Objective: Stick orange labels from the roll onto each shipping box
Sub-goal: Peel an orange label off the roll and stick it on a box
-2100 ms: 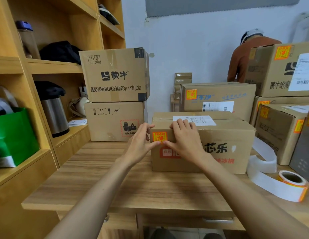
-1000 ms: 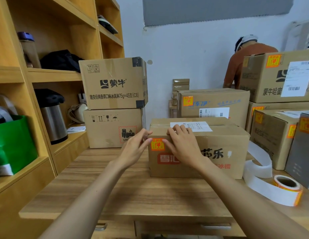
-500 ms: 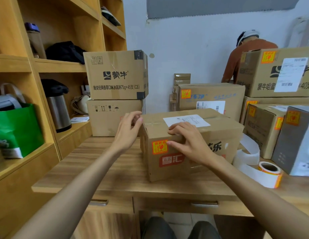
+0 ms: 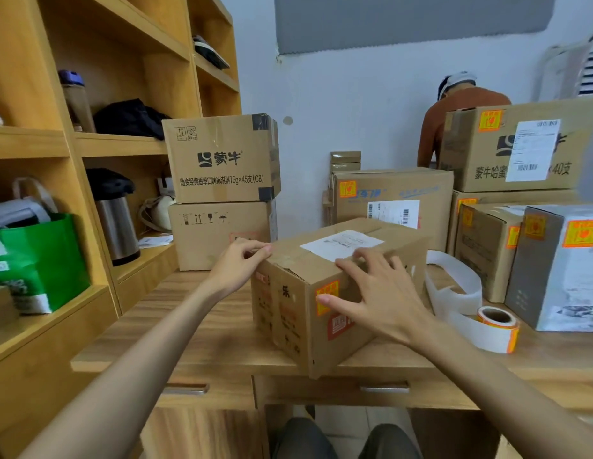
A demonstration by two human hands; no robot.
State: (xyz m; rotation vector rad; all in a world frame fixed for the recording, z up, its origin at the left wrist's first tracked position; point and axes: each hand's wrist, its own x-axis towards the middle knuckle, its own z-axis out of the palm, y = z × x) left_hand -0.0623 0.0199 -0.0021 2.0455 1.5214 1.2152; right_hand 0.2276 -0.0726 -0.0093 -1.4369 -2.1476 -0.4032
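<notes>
Orange label (image 4: 328, 288) on box (image 4: 288, 326) partly hidden behind right hand (image 4: 384, 301).

Label roll (image 4: 496, 321) right of box (image 4: 298, 326) (both on desk (image 4: 202, 346)).

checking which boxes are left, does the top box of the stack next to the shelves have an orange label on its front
No, the top box shows only black print and handling symbols on its front face, with no orange label there.

Soft, even indoor light; moderate sharpness.
Wall (image 4: 354, 104) evenly lit; faint shadow beneath the box (image 4: 288, 313) on the worktop (image 4: 195, 326). Wide-angle bending tilts the shelves (image 4: 122, 145) at left; right edge smeared, small print soft.
</notes>
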